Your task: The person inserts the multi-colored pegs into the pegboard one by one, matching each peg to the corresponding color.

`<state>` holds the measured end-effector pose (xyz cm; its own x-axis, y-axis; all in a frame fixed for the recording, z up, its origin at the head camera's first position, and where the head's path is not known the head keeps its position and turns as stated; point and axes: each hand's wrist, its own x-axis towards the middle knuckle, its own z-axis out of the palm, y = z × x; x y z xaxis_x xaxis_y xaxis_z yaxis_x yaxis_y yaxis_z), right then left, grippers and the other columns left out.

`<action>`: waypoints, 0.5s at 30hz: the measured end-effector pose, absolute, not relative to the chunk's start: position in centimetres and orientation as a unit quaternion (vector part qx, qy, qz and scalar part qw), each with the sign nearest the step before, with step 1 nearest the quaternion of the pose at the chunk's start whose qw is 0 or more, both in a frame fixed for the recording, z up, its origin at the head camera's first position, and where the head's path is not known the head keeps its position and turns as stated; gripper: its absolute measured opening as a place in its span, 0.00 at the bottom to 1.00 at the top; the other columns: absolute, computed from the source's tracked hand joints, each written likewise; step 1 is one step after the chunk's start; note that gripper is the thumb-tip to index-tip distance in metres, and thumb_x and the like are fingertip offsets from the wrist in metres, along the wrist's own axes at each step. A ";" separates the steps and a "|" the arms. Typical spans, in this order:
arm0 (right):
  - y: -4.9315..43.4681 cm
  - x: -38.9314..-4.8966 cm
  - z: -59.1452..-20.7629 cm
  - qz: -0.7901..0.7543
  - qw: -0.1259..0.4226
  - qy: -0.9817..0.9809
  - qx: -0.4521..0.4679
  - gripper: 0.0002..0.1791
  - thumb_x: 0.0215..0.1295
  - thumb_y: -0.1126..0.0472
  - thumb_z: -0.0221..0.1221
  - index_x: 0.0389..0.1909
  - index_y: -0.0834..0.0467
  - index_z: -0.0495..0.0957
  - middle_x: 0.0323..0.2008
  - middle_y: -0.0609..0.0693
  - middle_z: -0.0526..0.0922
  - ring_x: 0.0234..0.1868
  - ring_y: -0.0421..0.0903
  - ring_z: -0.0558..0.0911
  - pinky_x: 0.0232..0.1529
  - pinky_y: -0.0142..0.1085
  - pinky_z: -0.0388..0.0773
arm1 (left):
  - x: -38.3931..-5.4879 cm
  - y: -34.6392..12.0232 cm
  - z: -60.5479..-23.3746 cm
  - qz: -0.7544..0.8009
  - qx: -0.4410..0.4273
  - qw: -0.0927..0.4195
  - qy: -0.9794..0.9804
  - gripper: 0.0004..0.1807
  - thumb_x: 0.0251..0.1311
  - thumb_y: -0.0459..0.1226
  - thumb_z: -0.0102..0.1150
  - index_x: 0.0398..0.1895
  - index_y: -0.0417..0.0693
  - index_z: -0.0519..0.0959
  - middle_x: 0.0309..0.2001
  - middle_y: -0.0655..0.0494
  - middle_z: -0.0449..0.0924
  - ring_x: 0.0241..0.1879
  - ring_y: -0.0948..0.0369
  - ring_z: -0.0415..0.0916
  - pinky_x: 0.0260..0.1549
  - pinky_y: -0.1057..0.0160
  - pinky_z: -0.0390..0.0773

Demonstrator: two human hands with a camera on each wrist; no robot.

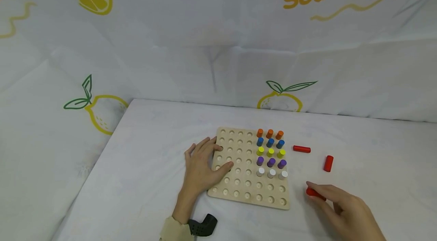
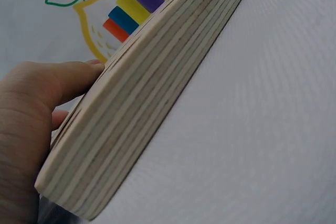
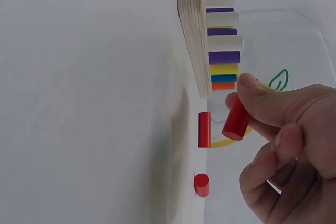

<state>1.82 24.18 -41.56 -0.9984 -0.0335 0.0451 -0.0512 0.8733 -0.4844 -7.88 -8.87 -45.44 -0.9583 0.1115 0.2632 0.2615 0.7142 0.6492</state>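
A light wooden peg board (image 1: 242,189) with rows of round holes lies on the white cloth. My left hand (image 1: 201,170) rests on its left edge, fingers spread and thumb on the top face, as the thumb (image 2: 79,80) also shows in the left wrist view. Between thumb and fingers my right hand (image 1: 348,207) pinches a red peg (image 3: 237,121), held right of the board's near corner. Upright pegs stand in the board's right columns, in rows of orange (image 1: 269,133), blue (image 1: 270,142), yellow (image 1: 271,153), purple (image 1: 271,162) and white (image 1: 271,173).
Two more red pegs lie on the cloth right of the board, one (image 1: 302,149) near the orange-to-yellow rows and another (image 1: 328,163) farther right. A black strap mount (image 1: 203,226) sits at the left wrist. Behind the table hangs a lemon-print cloth (image 1: 218,62).
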 end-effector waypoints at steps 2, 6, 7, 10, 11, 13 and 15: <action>23.8 1.7 -41.4 0.264 0.056 -0.962 0.040 0.21 0.49 0.70 0.75 0.48 0.55 0.89 0.39 0.45 0.89 0.20 0.29 0.60 0.19 0.25 0.59 | -7.9 -8.9 -45.4 -0.363 -0.102 0.104 -0.920 0.23 0.51 0.59 0.69 0.43 0.56 0.83 0.68 0.54 0.78 0.72 0.50 0.69 0.70 0.35 0.54; 23.1 1.2 -41.0 0.274 0.060 -0.959 0.036 0.19 0.51 0.68 0.75 0.47 0.54 0.89 0.34 0.42 0.86 0.18 0.30 0.60 0.17 0.25 0.60 | -7.9 -8.9 -45.5 -0.364 -0.104 0.106 -0.919 0.23 0.51 0.59 0.69 0.43 0.56 0.84 0.68 0.53 0.78 0.72 0.50 0.70 0.69 0.35 0.54; 23.0 1.2 -40.9 0.276 0.057 -0.959 0.033 0.19 0.51 0.68 0.75 0.47 0.54 0.89 0.31 0.41 0.85 0.17 0.31 0.60 0.17 0.26 0.59 | -7.9 -8.9 -45.5 -0.363 -0.104 0.107 -0.920 0.23 0.51 0.59 0.69 0.43 0.56 0.84 0.68 0.53 0.78 0.72 0.50 0.70 0.69 0.35 0.54; 22.5 1.0 -40.5 0.287 0.063 -0.956 0.029 0.19 0.50 0.67 0.76 0.46 0.53 0.90 0.22 0.37 0.76 0.15 0.32 0.58 0.16 0.26 0.57 | -7.9 -8.9 -45.6 -0.362 -0.105 0.107 -0.920 0.23 0.51 0.59 0.70 0.44 0.56 0.84 0.69 0.53 0.78 0.72 0.51 0.69 0.70 0.35 0.54; 22.3 1.0 -40.4 0.292 0.070 -0.953 0.029 0.19 0.49 0.67 0.76 0.45 0.53 0.90 0.19 0.36 0.72 0.14 0.32 0.58 0.16 0.26 0.57 | -7.9 -8.9 -45.6 -0.362 -0.105 0.107 -0.920 0.23 0.51 0.59 0.70 0.44 0.56 0.84 0.69 0.53 0.78 0.72 0.51 0.69 0.70 0.35 0.54; 22.0 0.9 -40.2 0.305 0.083 -0.948 0.032 0.18 0.48 0.67 0.77 0.43 0.53 0.90 0.17 0.37 0.69 0.14 0.32 0.58 0.15 0.26 0.56 | -7.9 -8.9 -45.6 -0.359 -0.106 0.108 -0.921 0.23 0.51 0.59 0.69 0.44 0.56 0.83 0.69 0.53 0.78 0.72 0.51 0.69 0.70 0.36 0.54; 21.6 0.7 -39.9 0.315 0.092 -0.944 0.035 0.18 0.47 0.67 0.78 0.41 0.52 0.90 0.17 0.37 0.71 0.13 0.32 0.58 0.15 0.26 0.56 | -7.9 -9.0 -45.6 -0.359 -0.105 0.108 -0.921 0.23 0.51 0.59 0.69 0.43 0.56 0.83 0.69 0.53 0.78 0.72 0.51 0.69 0.70 0.36 0.54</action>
